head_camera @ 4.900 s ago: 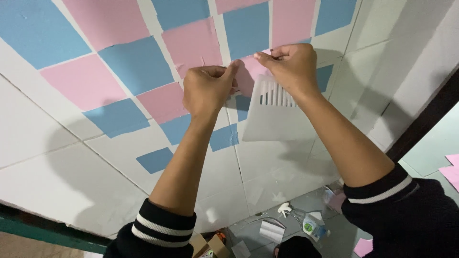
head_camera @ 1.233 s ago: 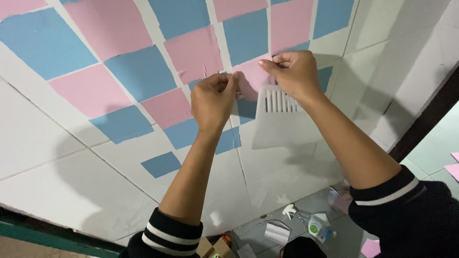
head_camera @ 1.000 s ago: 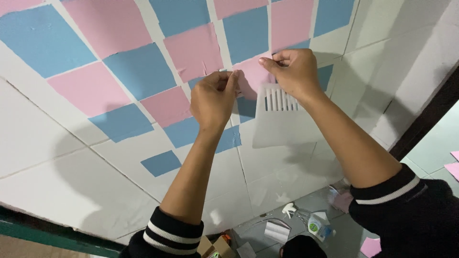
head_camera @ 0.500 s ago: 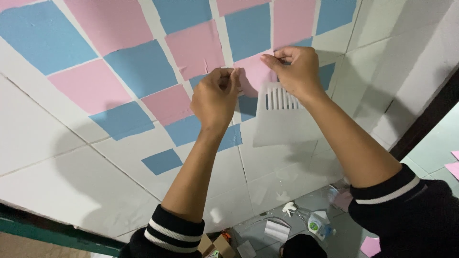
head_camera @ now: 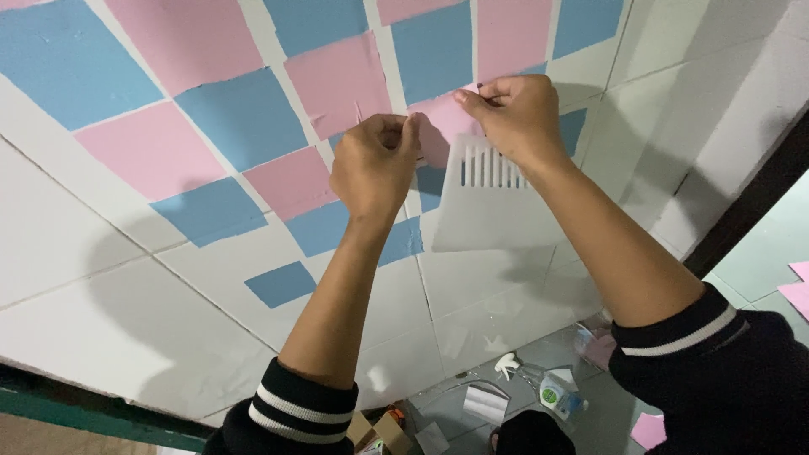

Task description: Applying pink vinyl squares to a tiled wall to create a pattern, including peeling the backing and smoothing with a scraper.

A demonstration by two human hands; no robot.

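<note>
A white tiled wall (head_camera: 101, 253) carries a checker pattern of pink and blue square sheets. Both my hands are raised against it. My left hand (head_camera: 375, 164) pinches the left edge of a pink square sheet (head_camera: 440, 128) that lies against the wall. My right hand (head_camera: 516, 116) pinches that sheet's upper edge and also holds a white plastic scraper (head_camera: 489, 211) with a row of slots, which hangs down below the hand. Most of the pink sheet is hidden behind my hands and the scraper.
On the floor below lie a spray bottle (head_camera: 556, 392), white paper scraps (head_camera: 484, 403), a small cardboard box (head_camera: 383, 430) and loose pink sheets (head_camera: 796, 291). A dark door frame (head_camera: 750, 202) borders the wall at right. A green edge (head_camera: 93, 413) runs along the bottom left.
My left hand has crept slightly right, closer to my right hand. The view has shifted a little; the grip on the pink sheet and the scraper is unchanged.
</note>
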